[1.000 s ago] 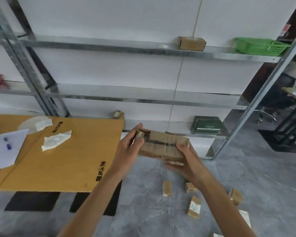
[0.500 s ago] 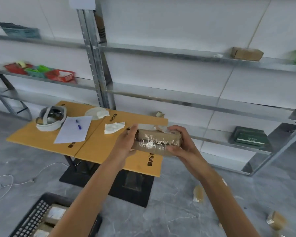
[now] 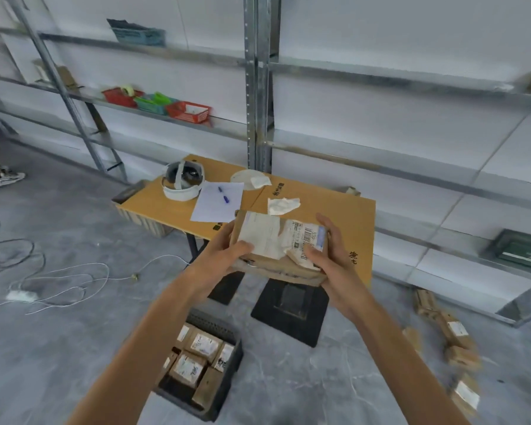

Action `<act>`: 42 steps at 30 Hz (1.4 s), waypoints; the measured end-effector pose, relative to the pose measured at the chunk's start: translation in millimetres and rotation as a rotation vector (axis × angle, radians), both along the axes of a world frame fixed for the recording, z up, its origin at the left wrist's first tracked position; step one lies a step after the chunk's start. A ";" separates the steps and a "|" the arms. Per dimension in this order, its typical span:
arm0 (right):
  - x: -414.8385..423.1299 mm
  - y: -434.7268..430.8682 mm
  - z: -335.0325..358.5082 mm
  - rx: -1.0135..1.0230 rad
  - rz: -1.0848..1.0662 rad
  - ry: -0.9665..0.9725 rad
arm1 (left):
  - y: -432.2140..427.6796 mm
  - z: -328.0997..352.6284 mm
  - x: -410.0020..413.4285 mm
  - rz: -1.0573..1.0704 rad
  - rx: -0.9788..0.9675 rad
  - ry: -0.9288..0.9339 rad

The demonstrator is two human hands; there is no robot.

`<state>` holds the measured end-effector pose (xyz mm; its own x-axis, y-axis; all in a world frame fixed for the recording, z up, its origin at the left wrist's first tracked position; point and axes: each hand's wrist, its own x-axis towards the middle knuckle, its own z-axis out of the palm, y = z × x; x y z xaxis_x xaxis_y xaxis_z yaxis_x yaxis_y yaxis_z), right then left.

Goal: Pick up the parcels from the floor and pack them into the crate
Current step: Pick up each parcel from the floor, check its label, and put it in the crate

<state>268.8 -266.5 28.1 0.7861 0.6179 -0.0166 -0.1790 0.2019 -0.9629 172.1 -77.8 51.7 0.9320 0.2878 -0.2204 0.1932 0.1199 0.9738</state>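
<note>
Grey marbled floor point(image 3: 59, 348) runs out to a white wall lined with metal shelving point(image 3: 259, 87), and a low table topped with brown cardboard point(image 3: 344, 207) stands against it. We see a white headset point(image 3: 183, 182) and a sheet of paper point(image 3: 218, 204) on that table.

In front of the table's near edge, at chest height, we find one parcel point(image 3: 276, 240) held in the air between both hands. Its long axis runs left to right across our view, with the right end a little lower. The broad face with the torn white labels is tipped up towards us.

Our left hand point(image 3: 224, 256) grips the left end, its thumb lying across the label and its fingers curled underneath. Our right hand point(image 3: 334, 256) grips the right end, its thumb pressed on the label near the front edge and its fingers wrapped round the far side. Both bare forearms reach up from the bottom of the view and converge on the parcel.

Below the hands a black crate point(image 3: 215, 329) sits on the floor, with several labelled parcels point(image 3: 204, 345) packed inside. More loose parcels point(image 3: 454, 332) lie scattered on the floor to the right, near the shelving.
</note>
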 end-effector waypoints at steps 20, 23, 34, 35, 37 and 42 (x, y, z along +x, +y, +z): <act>57.7 209.5 -61.8 -0.395 0.130 -0.347 | 227.2 -50.9 44.4 -0.063 0.365 0.233; 54.4 236.1 -74.4 -0.469 0.159 -0.371 | 256.6 -65.2 39.4 -0.075 0.454 0.297; 0.4 337.7 -148.5 -0.862 0.211 -0.393 | 376.5 -153.5 27.5 -0.372 0.753 0.395; -7.2 346.7 -159.1 -0.893 0.213 -0.398 | 384.9 -165.3 25.8 -0.422 0.791 0.400; -20.7 360.9 -184.8 -0.942 0.209 -0.362 | 399.0 -191.8 21.5 -0.507 0.812 0.408; -57.7 385.2 -271.4 -1.021 0.191 -0.223 | 421.8 -281.3 7.1 -0.672 0.662 0.496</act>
<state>211.1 118.8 -243.3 0.7266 0.5060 -0.4647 0.0790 -0.7335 -0.6751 179.3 344.0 -229.6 0.7933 -0.0504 -0.6068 0.4159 -0.6831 0.6004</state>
